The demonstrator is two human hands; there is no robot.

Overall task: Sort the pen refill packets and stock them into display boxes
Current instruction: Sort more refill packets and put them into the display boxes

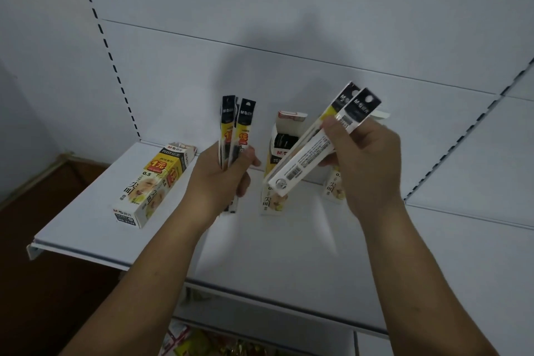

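Refill packets (235,136) were gripped upright in the left hand (222,179), two more (320,141) in the right hand (367,162), separated for sorting above the open display box (277,165).

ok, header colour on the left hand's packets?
Black, above a yellow band, on the packets; head view.

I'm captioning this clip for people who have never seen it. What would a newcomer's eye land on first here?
First, the two hands raised mid-frame: the left hand grips refill packets upright, while the right hand holds another bunch of packets tilted, printed backs showing. Behind them an open display box stands on the white shelf, and another display box lies flat to the left.
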